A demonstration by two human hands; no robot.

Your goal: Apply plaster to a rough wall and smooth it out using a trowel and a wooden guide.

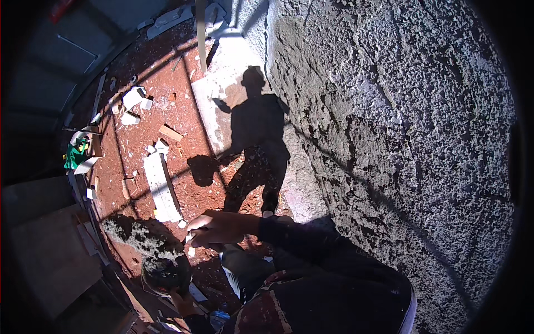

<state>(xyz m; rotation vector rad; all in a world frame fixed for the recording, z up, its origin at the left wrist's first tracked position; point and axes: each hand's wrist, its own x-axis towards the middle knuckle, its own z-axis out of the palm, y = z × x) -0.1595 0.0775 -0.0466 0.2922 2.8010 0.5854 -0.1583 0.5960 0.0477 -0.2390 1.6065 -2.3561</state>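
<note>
My right hand (pixel 216 229), in a dark sleeve, reaches across my body to the left. Its fingers are curled, and a small pale piece shows at the fingertips; what they grip is mostly hidden. Just beyond it is a lumpy mass of wet grey mortar (pixel 139 236), above a dark round container (pixel 165 274). Low in the picture, my left hand (pixel 182 303) grips the near side of that container, partly in shade. To my right stands a rough wall (pixel 400 139) coated with grey mortar, darker and smoother on its left part.
Reddish soil (pixel 150 131) is littered with white block pieces (pixel 133 99), a brick piece (pixel 171 132) and a long white slab (pixel 161 186). A post (pixel 201 36) stands ahead. Boards (pixel 47 245) lie at left, and a clear plastic bottle (pixel 219 319) is near my body.
</note>
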